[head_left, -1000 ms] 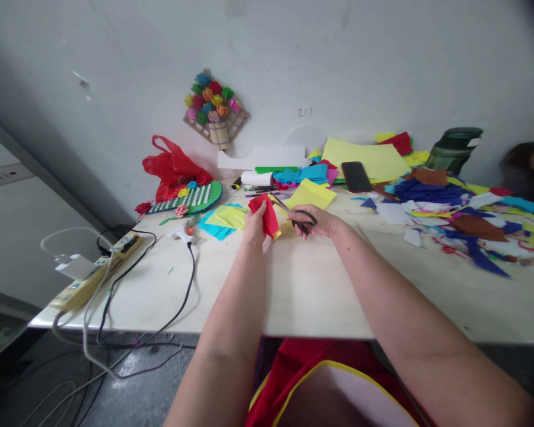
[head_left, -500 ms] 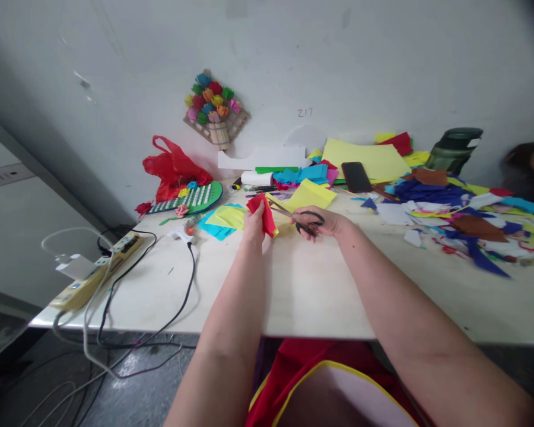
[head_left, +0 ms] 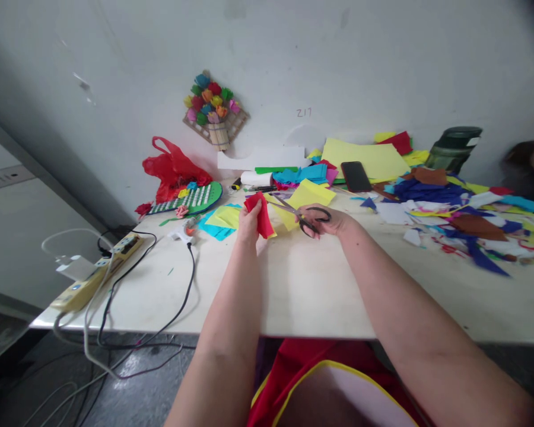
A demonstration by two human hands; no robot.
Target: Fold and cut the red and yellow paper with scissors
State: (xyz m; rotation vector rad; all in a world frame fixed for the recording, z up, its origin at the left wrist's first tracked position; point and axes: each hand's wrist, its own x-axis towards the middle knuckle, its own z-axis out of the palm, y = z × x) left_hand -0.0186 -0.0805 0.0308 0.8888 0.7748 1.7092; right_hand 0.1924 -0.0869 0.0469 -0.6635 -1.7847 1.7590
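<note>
My left hand point(head_left: 249, 222) pinches a folded piece of red paper point(head_left: 263, 220), with a thin yellow edge showing along its lower right side. In my right hand point(head_left: 331, 222) is a pair of scissors point(head_left: 310, 225) with black handles, my fingers in the loops. The blades stand apart and point left toward the red paper; whether they touch it I cannot tell. Behind the hands lies a sheet of yellow paper point(head_left: 311, 194). Blue paper point(head_left: 220, 231) with a yellow piece point(head_left: 226, 217) on it lies left of my left hand.
Paper scraps point(head_left: 480, 228) are heaped at the right, near a phone point(head_left: 356, 177) and a dark green bottle point(head_left: 454, 151). On the left are a glue gun point(head_left: 182, 232), a power strip point(head_left: 98, 279) with cables, a red plastic bag point(head_left: 173, 169) and a green board with paper flowers point(head_left: 200, 198).
My left hand has shifted slightly left with the red paper. The scissors have turned a little and their blades now sit farther from the paper's right edge.
</note>
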